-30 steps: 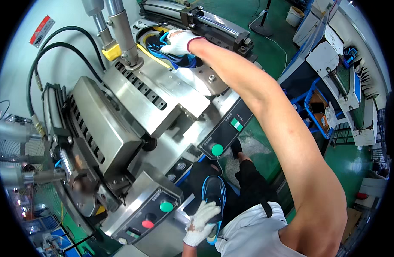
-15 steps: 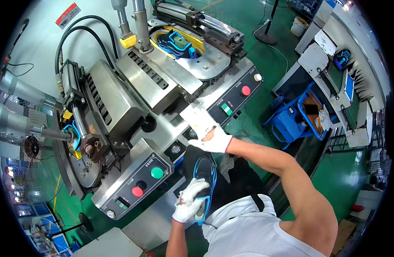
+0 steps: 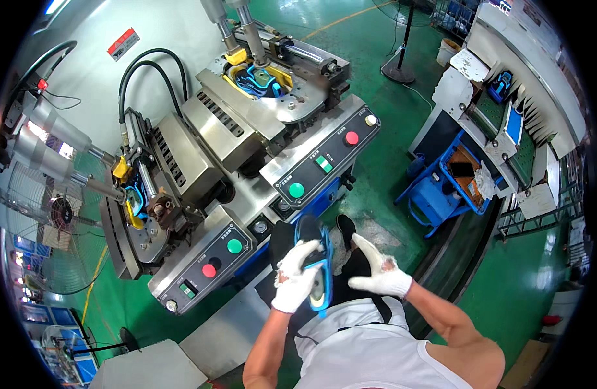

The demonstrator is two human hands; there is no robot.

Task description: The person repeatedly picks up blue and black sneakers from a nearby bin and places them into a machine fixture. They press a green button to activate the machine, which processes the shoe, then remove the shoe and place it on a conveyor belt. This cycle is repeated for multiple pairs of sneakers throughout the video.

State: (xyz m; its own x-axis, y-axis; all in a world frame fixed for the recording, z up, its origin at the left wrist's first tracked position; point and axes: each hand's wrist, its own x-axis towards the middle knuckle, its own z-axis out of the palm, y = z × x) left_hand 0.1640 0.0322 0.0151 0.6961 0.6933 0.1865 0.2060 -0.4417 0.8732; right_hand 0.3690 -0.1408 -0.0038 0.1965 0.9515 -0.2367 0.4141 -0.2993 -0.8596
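A black shoe with bright blue edging (image 3: pixel 320 293) lies lengthwise over my lap, toe pointing toward the machine. My left hand (image 3: pixel 297 275), in a white work glove, is closed around its side near the opening. To the right of the shoe, my right hand (image 3: pixel 381 272) is apart from it, gloved too, with thumb and fingers spread and nothing in them. Ahead stands a two-station metal press (image 3: pixel 246 194). Under the right station's pistons sits a blue and black shoe (image 3: pixel 262 81); another blue-edged shoe (image 3: pixel 135 200) is partly hidden in the left station.
Two slanted control panels face me, with a green button (image 3: pixel 234 246) and red button (image 3: pixel 209 270) on the left one. At right are a blue plastic chair (image 3: pixel 434 194) and a bench-like line (image 3: pixel 467 123) carrying another shoe. A caged fan (image 3: pixel 59 212) stands left.
My right hand has drawn back from the right control panel toward my lap, uncovering its green button. The left hand still grips the shoe, and the view has shifted.
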